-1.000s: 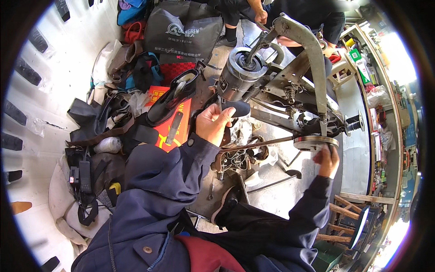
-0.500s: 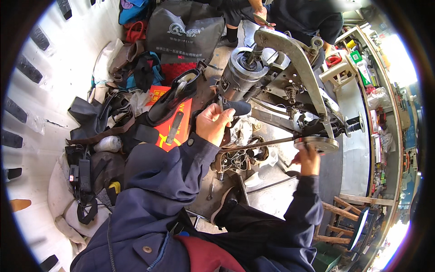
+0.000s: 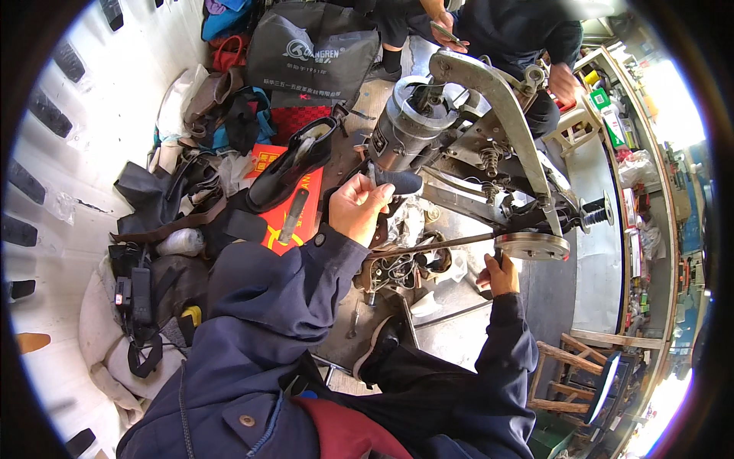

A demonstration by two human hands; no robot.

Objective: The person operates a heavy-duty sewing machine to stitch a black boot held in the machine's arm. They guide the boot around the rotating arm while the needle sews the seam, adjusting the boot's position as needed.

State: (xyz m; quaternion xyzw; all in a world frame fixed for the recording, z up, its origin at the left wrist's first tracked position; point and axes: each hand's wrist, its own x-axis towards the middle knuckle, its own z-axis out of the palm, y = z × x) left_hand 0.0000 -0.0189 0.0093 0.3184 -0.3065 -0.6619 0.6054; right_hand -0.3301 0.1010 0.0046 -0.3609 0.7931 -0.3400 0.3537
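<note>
My left hand pinches a dark, rounded piece of material, perhaps part of a shoe, just under the metal cylinder of a hand-cranked sewing machine. Most of that piece is covered by my fingers and the machine. My right hand is closed at the left edge of the machine's round metal wheel, with fingers round a small dark handle. A long thin rod runs from near my left cuff to the wheel.
A black boot lies on a red box, beside bags and leather scraps. Beyond the machine, a person's hand holds a slim metal tool. Wooden stools stand at right, near crowded shelves. Small parts lie below the machine.
My right hand has moved left and slightly nearer along the wheel's rim. My left hand stays almost where it was. The other person's second hand now shows beside a light stool.
</note>
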